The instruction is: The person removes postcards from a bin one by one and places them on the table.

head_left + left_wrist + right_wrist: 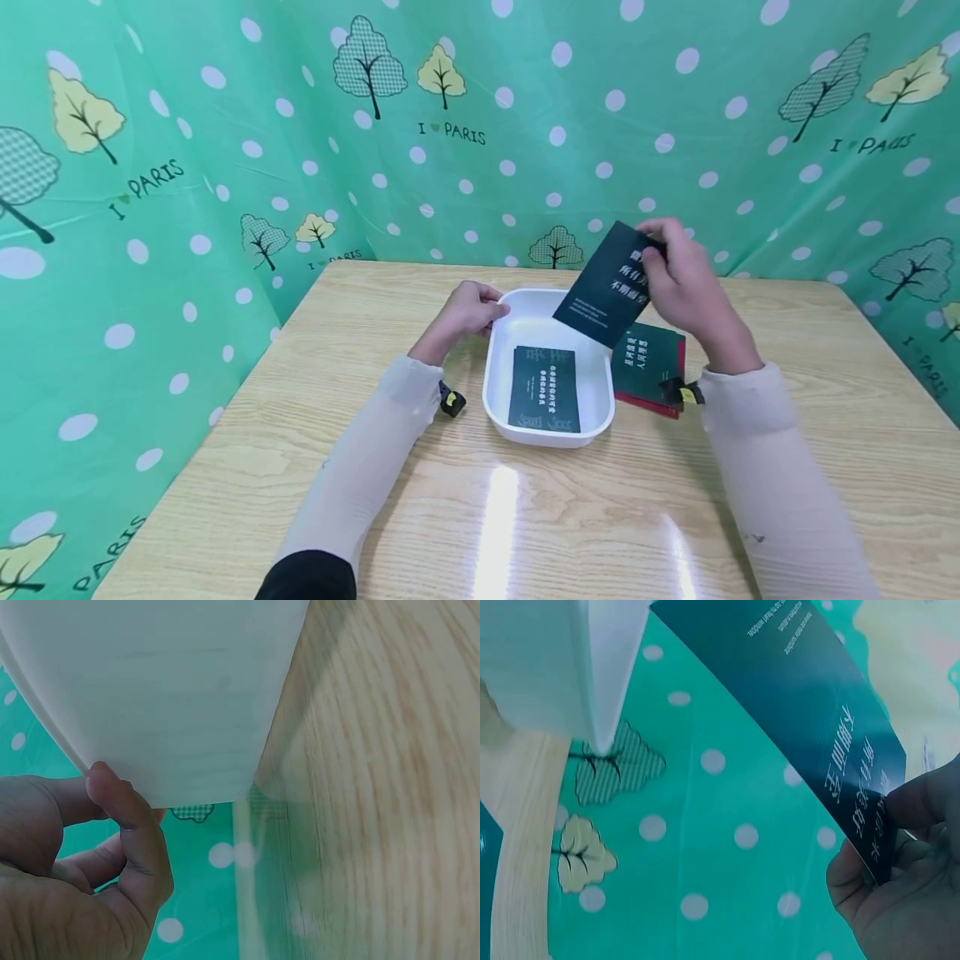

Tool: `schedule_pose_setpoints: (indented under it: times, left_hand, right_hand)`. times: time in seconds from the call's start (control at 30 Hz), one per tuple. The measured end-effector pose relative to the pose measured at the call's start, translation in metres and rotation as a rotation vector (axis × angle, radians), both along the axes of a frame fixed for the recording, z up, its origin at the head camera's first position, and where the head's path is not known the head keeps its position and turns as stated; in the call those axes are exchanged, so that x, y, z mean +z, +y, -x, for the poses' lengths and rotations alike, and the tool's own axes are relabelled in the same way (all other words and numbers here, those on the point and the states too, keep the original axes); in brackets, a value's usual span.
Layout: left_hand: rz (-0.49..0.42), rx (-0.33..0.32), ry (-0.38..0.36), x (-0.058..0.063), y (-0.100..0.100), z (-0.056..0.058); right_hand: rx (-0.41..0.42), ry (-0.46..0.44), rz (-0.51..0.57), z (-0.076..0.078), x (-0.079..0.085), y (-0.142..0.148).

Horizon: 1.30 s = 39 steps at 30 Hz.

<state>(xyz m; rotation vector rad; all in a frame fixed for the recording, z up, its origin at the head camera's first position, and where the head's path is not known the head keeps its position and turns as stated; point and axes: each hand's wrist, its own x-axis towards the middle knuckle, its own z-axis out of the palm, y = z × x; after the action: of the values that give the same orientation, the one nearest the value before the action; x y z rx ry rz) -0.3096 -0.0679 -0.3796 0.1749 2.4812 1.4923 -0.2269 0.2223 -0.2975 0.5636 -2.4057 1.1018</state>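
My right hand (pixel 684 279) pinches a dark green card (pixel 607 283) with white lettering by its upper right end, above the right side of a white plastic basin (pixel 495 400). In the right wrist view the card (pixel 810 727) bends slightly between thumb and fingers. At the basin's far left corner, my left hand (pixel 467 312) grips the rim, thumb on top; the left wrist view shows this hand (pixel 112 855) against the basin's outer wall (pixel 172 697). Another green card (pixel 543 390), patterned at its corners, lies flat inside the basin.
To the right of the basin, under my right forearm, lie more green cards (pixel 648 362) with a red edge showing beneath. Everything stands on a light wood-grain table (pixel 360 333). Behind it hangs a green curtain (pixel 480 200) with white dots and trees.
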Motion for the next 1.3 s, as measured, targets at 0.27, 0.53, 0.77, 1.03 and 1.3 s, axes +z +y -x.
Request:
schedule_pose_setpoints:
  times: [0.27,0.53,0.77,1.03,1.3]
  left_hand:
    - [0.003,0.004,0.001,0.001,0.000,-0.001]
    - [0.005,0.014,-0.005,0.000,0.000,-0.001]
    - [0.008,0.010,-0.004,0.000,0.000,-0.001]
    - [0.006,0.009,0.011,0.000,0.000,-0.001]
    - [0.023,0.014,0.031,0.001,0.000,-0.003]
  right_hand:
    - [-0.174,-0.056,0.072,0.005,-0.002,0.028]
    - [-0.287,-0.123,0.057,0.015,-0.016,0.047]
    - [-0.329,-0.251,-0.052,0.022,-0.027,0.057]
    - [-0.234,-0.412,-0.171,0.032,-0.044,0.059]
    - [-0.111,-0.531,-0.359,0.038,-0.060,0.050]
